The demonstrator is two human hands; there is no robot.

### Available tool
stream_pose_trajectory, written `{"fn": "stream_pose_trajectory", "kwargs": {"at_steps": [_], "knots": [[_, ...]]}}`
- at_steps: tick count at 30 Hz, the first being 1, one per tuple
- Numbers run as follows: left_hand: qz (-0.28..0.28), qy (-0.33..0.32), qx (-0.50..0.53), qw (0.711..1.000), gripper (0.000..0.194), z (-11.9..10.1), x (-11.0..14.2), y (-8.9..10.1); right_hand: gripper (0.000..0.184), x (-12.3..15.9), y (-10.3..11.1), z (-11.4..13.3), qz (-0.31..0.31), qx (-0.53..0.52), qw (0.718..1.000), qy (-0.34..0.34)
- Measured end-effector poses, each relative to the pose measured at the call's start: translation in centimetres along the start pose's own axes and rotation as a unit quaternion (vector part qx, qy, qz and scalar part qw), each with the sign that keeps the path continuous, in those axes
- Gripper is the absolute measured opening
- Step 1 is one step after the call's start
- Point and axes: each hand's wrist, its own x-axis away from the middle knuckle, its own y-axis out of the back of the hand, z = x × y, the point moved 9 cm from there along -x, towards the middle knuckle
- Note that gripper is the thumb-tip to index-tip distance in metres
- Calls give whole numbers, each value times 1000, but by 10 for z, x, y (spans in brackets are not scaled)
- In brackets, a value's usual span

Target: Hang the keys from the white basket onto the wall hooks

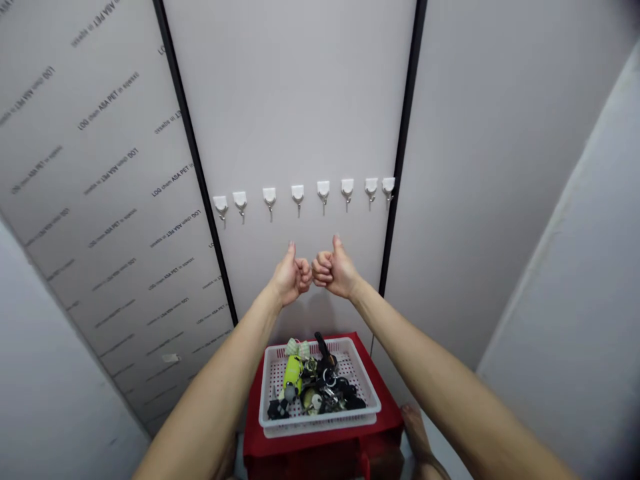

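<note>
My left hand [291, 275] and my right hand [336, 268] are held up side by side in front of the wall panel. Both are curled into fists with the thumbs pointing up, and nothing shows in either. Their knuckles almost meet. Above them a row of several white hooks [323, 189] with metal prongs is fixed to the panel, and the prongs carry nothing. Below the hands a white perforated plastic basket [320, 420] holds a jumble of keys and key rings [330, 393], among them a neon yellow piece [293, 373] and a green checked bow [298, 348].
The basket rests on a red fabric-covered box or bag [385, 423] between my legs. Black vertical strips [400, 133] border the pale panel. On the left, a panel with printed lettering [105, 180] slants away; a grey wall [500, 167] stands on the right.
</note>
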Motion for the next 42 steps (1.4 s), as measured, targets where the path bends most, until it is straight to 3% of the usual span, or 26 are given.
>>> {"fn": "stream_pose_trajectory", "kwargs": {"at_steps": [5,13,16,19,21,24,26,27,29,31,33,35,38,40,42], "knots": [[37,4,-3,999,53,-11,0,-11,57,-2,-19,7,62,15,998,-19],[44,23,-25,998,53,-4,7,-4,57,-3,-21,-4,65,54,995,-49],[37,27,-38,998,53,7,9,4,56,-2,-18,-18,51,91,992,-68],[-26,43,-96,994,53,37,15,32,55,4,-3,-52,10,186,978,-93],[-109,64,-198,972,50,66,26,63,54,11,14,-82,-20,311,944,-105],[-209,88,-367,902,28,107,48,103,45,22,44,-121,-77,537,834,-98],[-234,83,-444,861,14,128,60,115,32,28,58,-138,-116,627,765,-90],[-238,78,-472,846,13,136,64,117,26,30,62,-145,-120,651,744,-90],[-238,72,-509,824,19,147,69,118,18,30,62,-157,-102,670,730,-89],[-236,78,-489,836,26,155,70,118,19,27,57,-160,-80,663,740,-82],[-239,89,-428,867,30,160,69,119,21,25,51,-155,-71,630,769,-76],[-225,82,-340,909,29,160,66,115,23,24,45,-146,-71,565,819,-73],[-158,53,-205,965,28,154,60,97,21,25,41,-134,-101,407,903,-94],[-128,37,-153,979,28,146,57,87,18,26,39,-130,-118,300,940,-113],[-133,22,-143,981,29,139,55,85,17,26,37,-124,-130,219,960,-113]]}}
